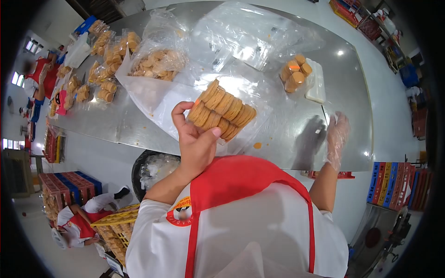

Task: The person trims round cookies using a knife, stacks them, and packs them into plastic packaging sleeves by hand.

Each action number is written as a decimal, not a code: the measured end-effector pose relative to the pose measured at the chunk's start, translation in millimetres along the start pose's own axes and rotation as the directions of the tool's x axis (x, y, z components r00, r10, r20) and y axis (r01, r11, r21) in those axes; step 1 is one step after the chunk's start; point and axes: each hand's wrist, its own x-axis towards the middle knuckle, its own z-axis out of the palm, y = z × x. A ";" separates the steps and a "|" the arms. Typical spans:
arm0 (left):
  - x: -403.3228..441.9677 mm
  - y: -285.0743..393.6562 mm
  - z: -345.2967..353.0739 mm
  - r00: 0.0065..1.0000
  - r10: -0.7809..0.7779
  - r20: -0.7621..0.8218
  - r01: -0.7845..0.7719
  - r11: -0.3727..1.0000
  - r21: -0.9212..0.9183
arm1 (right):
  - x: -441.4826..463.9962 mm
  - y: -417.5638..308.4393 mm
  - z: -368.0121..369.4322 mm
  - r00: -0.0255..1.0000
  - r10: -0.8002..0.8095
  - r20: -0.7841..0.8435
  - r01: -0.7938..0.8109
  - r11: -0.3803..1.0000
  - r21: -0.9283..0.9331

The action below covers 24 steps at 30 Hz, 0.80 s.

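Note:
My bare left hand (pixel 197 141) is closed around a clear-wrapped pack of round biscuits (pixel 222 111), raised over the table. The pack shows two rows of stacked biscuits and an orange spot near my fingers. My right hand (pixel 338 139), in a clear plastic glove, is over the table's right side with fingers extended and no held thing visible. A thin dark line (pixel 324 115) lies beside its fingertips; what it is I cannot tell. Farther up are another biscuit pack (pixel 295 74) and a stack of white trays (pixel 315 83).
A large plastic bag of loose biscuits (pixel 157 65) lies on the metal table (pixel 287 143), near clear plastic sheets (pixel 250 34). Several packed biscuits (pixel 109 60) stand at left. A black bin (pixel 139 171) is below. Co-workers (pixel 44 74) and stacked crates (pixel 391 183) surround the table.

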 end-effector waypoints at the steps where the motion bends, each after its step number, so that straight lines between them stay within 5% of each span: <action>1: -3.1 -1.6 -1.2 0.998 0.054 -0.010 -0.053 0.993 0.106 | -0.6 8.6 2.4 0.998 0.051 0.030 -0.048 0.992 -0.115; 4: -4.6 -8.1 -4.9 0.976 0.220 0.005 -0.207 0.910 0.360 | -10.6 24.4 12.6 0.981 0.092 0.173 -0.055 0.977 -0.205; 12: 0.5 -12.3 -13.6 0.818 0.496 0.293 -0.531 0.453 0.716 | -19.9 41.4 38.3 0.998 0.048 0.044 -0.039 0.984 -0.175; 17: 0.1 -9.4 -17.8 0.780 0.496 0.382 -0.594 0.395 0.700 | -24.4 31.5 31.8 0.993 0.112 -0.043 -0.110 0.993 0.040; 20: 2.1 -5.7 -15.9 0.730 0.511 0.453 -0.653 0.328 0.682 | -24.3 23.2 27.2 0.990 0.141 0.026 -0.140 0.990 -0.026; 24: 6.6 -9.3 -15.7 0.645 0.609 0.461 -0.727 0.305 0.615 | -32.3 25.1 32.7 0.986 0.082 -0.143 -0.074 0.995 0.060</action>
